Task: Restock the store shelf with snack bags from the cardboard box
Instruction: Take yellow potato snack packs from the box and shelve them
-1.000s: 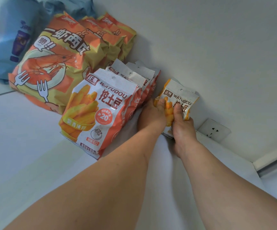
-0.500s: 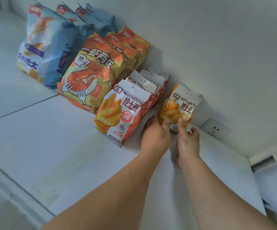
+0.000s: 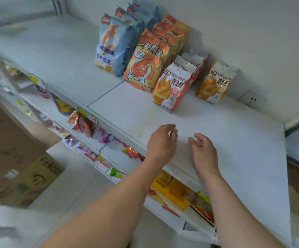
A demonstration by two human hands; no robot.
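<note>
Top shelf: white board, seam running front to back near its middle; carries all bag rows listed below, grouped toward the back wall.
Blue shrimp-chip bags: row standing upright one behind another, leftmost of the rows.
Orange shrimp-cracker bags: row standing upright, just right of the blue row and touching it; front bag shows a shrimp on a plate with a fork.
Red-and-white WATUDOU potato-stick bags: row standing upright, front bag forward of the orange row's front bag.
Yellow WATUDOU potato-stick bag: stands upright near the back wall, apart from the red-and-white row, a gap of bare shelf between them; another bag edge shows behind it.
Wall socket: on the back wall, just right of the yellow bag.
Left hand: above the shelf's front part, fingers loosely curled, holding nothing; well apart from every bag.
Right hand: beside the left, fingers relaxed and spread, holding nothing; a small gap separates the two hands.
Lower shelves: assorted coloured snack packets, blurred; yellow and red packs below the forearms.
Cardboard box: on the floor at lower left, printed side facing the camera, blurred; contents not visible.
</note>
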